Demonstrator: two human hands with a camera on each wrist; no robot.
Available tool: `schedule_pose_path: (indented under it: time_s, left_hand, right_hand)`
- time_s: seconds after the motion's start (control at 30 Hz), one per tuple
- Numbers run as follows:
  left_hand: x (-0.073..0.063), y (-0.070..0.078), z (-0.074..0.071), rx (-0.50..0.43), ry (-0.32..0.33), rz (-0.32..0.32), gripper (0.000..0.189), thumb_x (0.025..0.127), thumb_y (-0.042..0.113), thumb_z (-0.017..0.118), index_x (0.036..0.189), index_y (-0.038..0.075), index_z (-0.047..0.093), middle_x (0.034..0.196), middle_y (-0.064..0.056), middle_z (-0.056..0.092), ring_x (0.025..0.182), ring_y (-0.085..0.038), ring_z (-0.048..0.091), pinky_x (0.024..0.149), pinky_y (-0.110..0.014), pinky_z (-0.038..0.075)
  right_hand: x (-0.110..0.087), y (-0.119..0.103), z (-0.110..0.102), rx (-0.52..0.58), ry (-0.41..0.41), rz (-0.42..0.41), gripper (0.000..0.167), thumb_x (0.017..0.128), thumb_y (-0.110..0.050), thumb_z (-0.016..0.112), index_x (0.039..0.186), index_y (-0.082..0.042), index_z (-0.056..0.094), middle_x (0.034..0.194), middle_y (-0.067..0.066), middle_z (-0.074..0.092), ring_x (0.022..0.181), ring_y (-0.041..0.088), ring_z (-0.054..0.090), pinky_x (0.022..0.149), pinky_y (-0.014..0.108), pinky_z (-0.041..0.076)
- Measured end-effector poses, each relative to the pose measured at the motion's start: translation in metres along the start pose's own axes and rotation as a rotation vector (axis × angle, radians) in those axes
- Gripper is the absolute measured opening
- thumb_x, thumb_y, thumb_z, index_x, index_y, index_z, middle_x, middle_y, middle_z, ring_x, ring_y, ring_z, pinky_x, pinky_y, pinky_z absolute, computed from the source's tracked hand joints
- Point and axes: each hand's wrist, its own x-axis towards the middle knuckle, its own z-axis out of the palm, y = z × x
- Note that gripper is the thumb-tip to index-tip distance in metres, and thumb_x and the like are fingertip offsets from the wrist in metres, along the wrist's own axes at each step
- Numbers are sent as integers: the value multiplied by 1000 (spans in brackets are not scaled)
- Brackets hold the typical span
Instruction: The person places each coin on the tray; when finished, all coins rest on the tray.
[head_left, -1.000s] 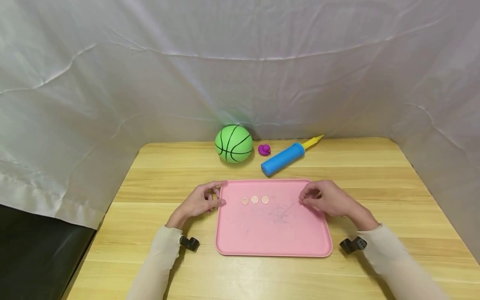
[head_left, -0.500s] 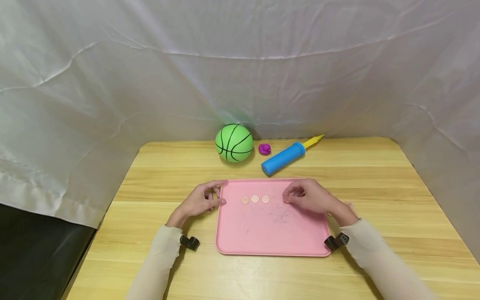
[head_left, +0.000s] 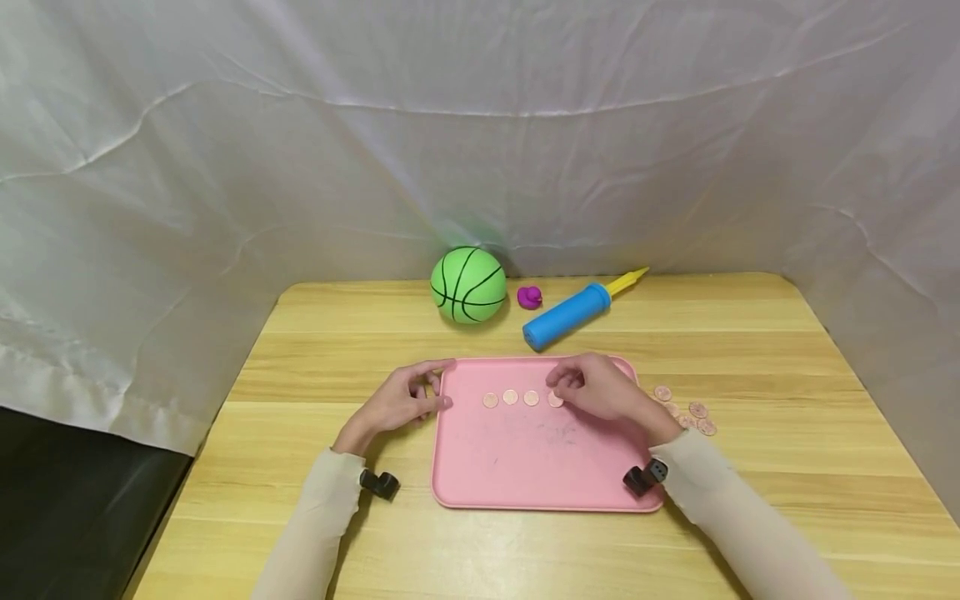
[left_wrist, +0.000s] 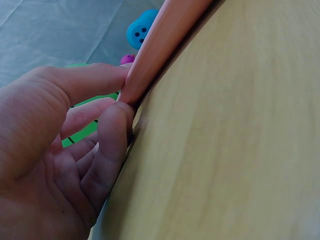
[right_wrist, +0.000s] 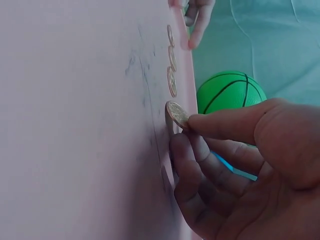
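My right hand (head_left: 594, 387) pinches a round copper-coloured coin (right_wrist: 176, 114) between thumb and fingers. The coin tilts close over the pink tray (head_left: 480, 467), at the right end of a row. Three like coins lie flat in that row: a left coin (head_left: 491, 401), a middle coin (head_left: 510, 397) and a right coin (head_left: 531, 397). At the tray's upper left, my left hand (head_left: 397, 398) holds the rim, thumb on top and a finger against the outer side, as the left wrist view shows.
Several more coins (head_left: 698, 409) lie on the wooden table (head_left: 420, 550) right of the tray. Behind the tray sit a green ball (head_left: 468, 285) with black lines, a purple toy duck (head_left: 529, 297) and a blue hand pump (head_left: 567, 317) with a yellow nozzle. Grey cloth (head_left: 525, 167) hangs behind.
My right hand has moved left across the tray with the coin, up to the row's right end. The coins on the table at right have come into view. My left hand stays put.
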Motion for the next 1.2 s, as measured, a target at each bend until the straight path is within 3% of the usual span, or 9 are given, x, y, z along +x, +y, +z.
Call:
schedule_pose_path:
  time_s: [0.43, 0.93, 1.2]
  left_hand:
    - [1, 1, 2, -10, -2, -21, 69, 96, 12, 83, 159, 10, 57, 112, -15, 64, 66, -9, 56, 53, -22, 57]
    - [1, 3, 0, -10, -1, -20, 68, 96, 11, 83, 158, 10, 57, 110, -14, 63, 65, -8, 55, 53, -21, 57]
    - [1, 1, -1, -11, 1, -13, 68, 96, 11, 84, 158, 9, 57, 110, -16, 63, 65, -9, 55, 53, -21, 56]
  right_hand:
    - [6, -6, 5, 23, -2, 68, 22, 98, 1, 64, 113, -4, 79, 100, 7, 74, 85, 18, 59, 78, 26, 52]
    - [0, -5, 6, 31, 5, 57, 13, 101, -4, 70, 111, -7, 78, 94, 4, 73, 87, 16, 63, 79, 26, 55]
    - [-7, 0, 2, -13, 64, 35, 11, 99, -6, 74, 108, -9, 79, 93, 2, 74, 87, 14, 64, 79, 24, 56]
